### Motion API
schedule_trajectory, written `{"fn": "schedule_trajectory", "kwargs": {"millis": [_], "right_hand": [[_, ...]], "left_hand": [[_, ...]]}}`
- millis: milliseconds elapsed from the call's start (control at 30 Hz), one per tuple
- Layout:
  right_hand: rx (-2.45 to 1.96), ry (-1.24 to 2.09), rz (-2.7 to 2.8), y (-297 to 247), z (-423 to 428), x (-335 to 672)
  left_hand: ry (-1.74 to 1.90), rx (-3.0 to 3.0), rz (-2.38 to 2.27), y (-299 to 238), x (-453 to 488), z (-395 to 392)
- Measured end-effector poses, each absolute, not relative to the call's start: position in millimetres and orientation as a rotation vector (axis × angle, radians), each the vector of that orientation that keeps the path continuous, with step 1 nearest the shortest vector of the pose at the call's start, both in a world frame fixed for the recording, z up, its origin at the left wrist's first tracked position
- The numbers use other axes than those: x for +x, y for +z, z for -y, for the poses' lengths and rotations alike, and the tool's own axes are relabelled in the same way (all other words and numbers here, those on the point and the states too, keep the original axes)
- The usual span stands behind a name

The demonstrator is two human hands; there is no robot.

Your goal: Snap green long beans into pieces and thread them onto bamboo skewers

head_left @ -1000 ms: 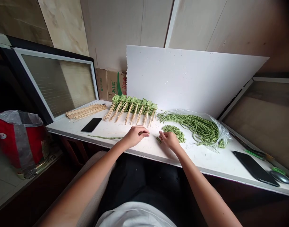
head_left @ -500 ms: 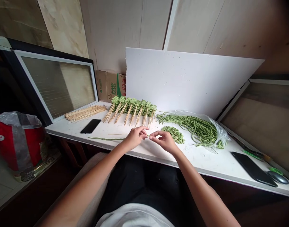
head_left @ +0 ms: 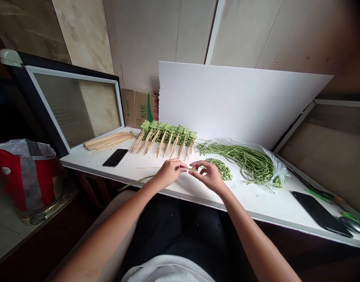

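- One red bag [head_left: 9,186] sits low at the far left, near a glass-panelled frame [head_left: 77,107] propped on the white table [head_left: 250,197].
- Loose wooden sticks [head_left: 109,141] lie by that frame, with a phone [head_left: 115,158] in front of them.
- Rows of skewered bean pieces [head_left: 168,135] stand behind the hands, handles pointing this way.
- Just behind the right hand [head_left: 209,175], and partly hidden by it, is a heap of cut beans [head_left: 222,170]; beyond, whole beans [head_left: 241,154] spill from a clear plastic bag [head_left: 281,172].
- Another phone [head_left: 321,213] and a mouse [head_left: 353,225] rest at the far right.
- Left hand [head_left: 170,172]: fingers pinched round a long bean [head_left: 139,181], its tail trailing past the wrist over the table edge.
- Right hand: thumb and fingers slightly parted at the bean's other end; I can't tell if they grip it.
- Writing: a pale round logo on the red bag, too small to read; green characters like 北大荒 on the cardboard box [head_left: 143,107], red ones beside them.
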State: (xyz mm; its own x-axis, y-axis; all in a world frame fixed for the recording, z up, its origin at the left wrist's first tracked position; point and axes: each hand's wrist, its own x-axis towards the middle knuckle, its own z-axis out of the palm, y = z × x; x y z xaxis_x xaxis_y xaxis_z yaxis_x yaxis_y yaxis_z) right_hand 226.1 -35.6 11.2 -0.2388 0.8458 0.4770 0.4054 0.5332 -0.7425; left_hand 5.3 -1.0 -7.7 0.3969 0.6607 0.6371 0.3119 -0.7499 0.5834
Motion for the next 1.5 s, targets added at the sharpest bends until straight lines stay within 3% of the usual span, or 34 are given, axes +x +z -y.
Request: {"fn": "schedule_trajectory", "kwargs": {"millis": [400, 833, 1067, 1500], "right_hand": [[-0.934, 0.396, 1.949, 12.7, 36.8, 223.9], [-0.694, 0.994, 1.905, 27.1, 37.4, 245.6], [-1.054, 0.604, 1.806, 33.4, 25.2, 282.1], [-1.613, 0.211, 1.869, -33.8, -8.1, 286.1]], "left_hand": [[1.303, 2.457, -0.741, -0.8, 7.7, 9.9], [1.132, 2.257, -0.554, 12.8, 0.7, 15.2], [1.264, 2.147, -0.723, 29.9, -28.8, 3.9], [1.209, 2.201, -0.798, 18.1, -17.2, 4.7]]}}
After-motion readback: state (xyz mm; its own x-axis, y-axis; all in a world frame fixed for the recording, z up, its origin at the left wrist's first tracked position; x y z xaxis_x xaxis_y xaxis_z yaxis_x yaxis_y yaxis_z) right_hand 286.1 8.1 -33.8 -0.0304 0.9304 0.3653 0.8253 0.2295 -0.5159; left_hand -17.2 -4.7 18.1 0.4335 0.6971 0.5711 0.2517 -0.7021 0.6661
